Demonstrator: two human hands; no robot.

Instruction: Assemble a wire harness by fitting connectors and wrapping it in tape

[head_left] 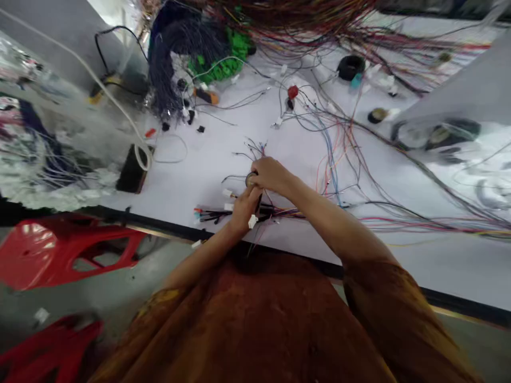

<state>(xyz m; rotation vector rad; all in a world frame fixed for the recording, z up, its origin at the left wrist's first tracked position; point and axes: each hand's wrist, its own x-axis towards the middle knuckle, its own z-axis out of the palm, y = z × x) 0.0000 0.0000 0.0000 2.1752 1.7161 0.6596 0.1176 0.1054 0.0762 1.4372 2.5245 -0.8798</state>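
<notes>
Near the front edge of the white table, my two hands meet over a bundle of wires. My right hand (271,174) is closed, its fingers on a small roll of black tape (250,180). Just below it, my left hand (244,209) is closed on the wire harness (265,210), its fingertips close to the roll. Thin wire ends with metal terminals (255,149) fan out beyond my right hand. A white connector (253,221) hangs by my left wrist, and dark leads with connectors (211,214) lie to the left. My fingers partly hide the grip.
Long wires (399,223) run right across the table. Behind lie a dark wire bundle (171,53), green connectors (229,58), a black tape roll (350,67) and a red piece (293,92). A dark block (133,170) sits left. Red plastic stools (59,250) stand below the edge.
</notes>
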